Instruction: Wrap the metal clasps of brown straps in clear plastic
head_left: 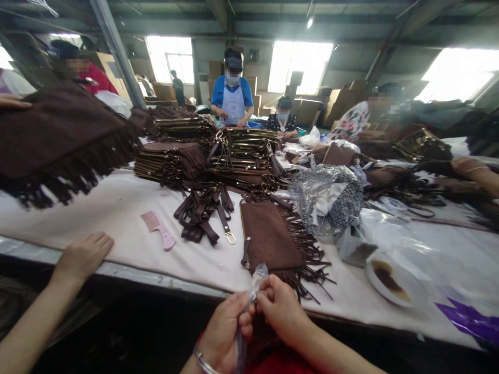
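Close to my body, just off the table's front edge, my left hand [228, 324] is closed around a bunched strip of clear plastic [259, 275]. My right hand [283, 306] pinches the same plastic near its upper end, the fingertips almost touching those of the left. Whether something lies inside the twisted plastic I cannot make out. Right beyond both hands, a brown fringed pouch [271, 234] lies flat, its fringe spread to the right and front. Brown wrist straps [198, 215] with metal clasps are heaped to its left, and farther left is a pink comb [158, 228].
Stacked pouches [245, 156] rise behind. At left, another person's hand [83, 254] rests on the table edge, and a fringed pouch [58, 140] is held up. Bubble wrap [327, 197], a white dish with dark liquid [390, 278] and purple plastic [468, 322] lie right.
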`<state>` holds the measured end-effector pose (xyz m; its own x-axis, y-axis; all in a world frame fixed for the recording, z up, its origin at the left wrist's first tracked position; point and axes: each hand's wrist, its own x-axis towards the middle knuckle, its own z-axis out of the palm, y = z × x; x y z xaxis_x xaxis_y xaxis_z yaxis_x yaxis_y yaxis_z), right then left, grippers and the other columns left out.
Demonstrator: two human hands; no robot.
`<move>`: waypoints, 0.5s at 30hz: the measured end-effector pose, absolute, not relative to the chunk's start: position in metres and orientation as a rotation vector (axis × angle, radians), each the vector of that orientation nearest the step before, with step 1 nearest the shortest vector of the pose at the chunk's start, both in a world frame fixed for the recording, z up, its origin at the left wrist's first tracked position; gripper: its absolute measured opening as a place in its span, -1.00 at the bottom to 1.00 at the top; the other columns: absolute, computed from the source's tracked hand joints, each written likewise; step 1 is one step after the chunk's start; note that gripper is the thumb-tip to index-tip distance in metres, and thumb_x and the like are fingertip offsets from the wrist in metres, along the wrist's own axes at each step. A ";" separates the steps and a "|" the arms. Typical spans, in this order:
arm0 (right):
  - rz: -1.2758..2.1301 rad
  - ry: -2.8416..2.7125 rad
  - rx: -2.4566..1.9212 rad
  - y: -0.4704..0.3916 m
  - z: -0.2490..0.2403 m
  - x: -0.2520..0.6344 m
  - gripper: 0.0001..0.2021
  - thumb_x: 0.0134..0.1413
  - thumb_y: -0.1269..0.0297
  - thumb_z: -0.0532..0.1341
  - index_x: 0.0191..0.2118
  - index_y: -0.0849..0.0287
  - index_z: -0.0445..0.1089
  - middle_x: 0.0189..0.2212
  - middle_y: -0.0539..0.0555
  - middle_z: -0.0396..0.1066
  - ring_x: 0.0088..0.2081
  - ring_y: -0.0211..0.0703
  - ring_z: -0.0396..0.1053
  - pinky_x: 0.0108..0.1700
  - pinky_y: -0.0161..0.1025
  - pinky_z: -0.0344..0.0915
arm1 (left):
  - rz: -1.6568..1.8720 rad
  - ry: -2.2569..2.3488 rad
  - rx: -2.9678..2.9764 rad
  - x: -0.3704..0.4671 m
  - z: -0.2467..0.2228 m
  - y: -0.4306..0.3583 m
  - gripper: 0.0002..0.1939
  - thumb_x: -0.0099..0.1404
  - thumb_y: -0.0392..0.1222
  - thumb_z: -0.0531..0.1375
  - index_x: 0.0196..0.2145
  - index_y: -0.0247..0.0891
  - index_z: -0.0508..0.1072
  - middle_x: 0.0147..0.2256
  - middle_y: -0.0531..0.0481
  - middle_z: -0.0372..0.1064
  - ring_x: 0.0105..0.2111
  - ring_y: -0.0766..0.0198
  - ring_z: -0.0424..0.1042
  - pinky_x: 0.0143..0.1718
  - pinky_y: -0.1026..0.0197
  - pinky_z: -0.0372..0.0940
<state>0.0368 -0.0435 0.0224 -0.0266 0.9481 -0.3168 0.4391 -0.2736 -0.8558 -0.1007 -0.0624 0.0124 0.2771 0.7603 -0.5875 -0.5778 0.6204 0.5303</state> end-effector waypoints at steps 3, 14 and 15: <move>1.505 -1.175 -1.723 -0.044 0.022 0.030 -0.92 0.00 0.39 0.09 -0.33 0.12 0.15 -0.66 -0.15 0.31 -0.72 -0.38 0.09 -0.69 -0.42 -0.05 | 0.913 0.835 0.147 -0.100 0.011 -0.062 -0.87 0.22 -0.27 0.27 -0.33 -0.38 0.40 -0.53 0.15 0.19 -0.69 0.64 -0.02 -0.68 0.54 -0.03; 1.520 -1.121 -1.706 -0.038 0.011 0.023 -0.86 -0.12 0.37 0.14 -0.35 0.14 0.18 -0.71 -0.18 0.29 -0.78 -0.40 0.12 -0.77 -0.47 -0.07 | 0.946 0.805 0.168 -0.095 0.010 -0.065 -0.66 0.13 -0.18 0.37 -0.16 -0.33 0.45 -0.55 0.18 0.20 -0.70 0.63 0.00 -0.69 0.52 -0.04; 1.540 -1.137 -1.716 -0.037 0.012 0.023 -0.85 -0.12 0.37 0.14 -0.33 0.15 0.20 -0.71 -0.18 0.29 -0.79 -0.39 0.12 -0.77 -0.47 -0.07 | 0.952 0.855 0.235 -0.093 0.012 -0.067 -0.63 0.12 -0.12 0.37 -0.15 -0.32 0.45 -0.57 0.18 0.20 -0.71 0.61 0.01 -0.69 0.50 -0.01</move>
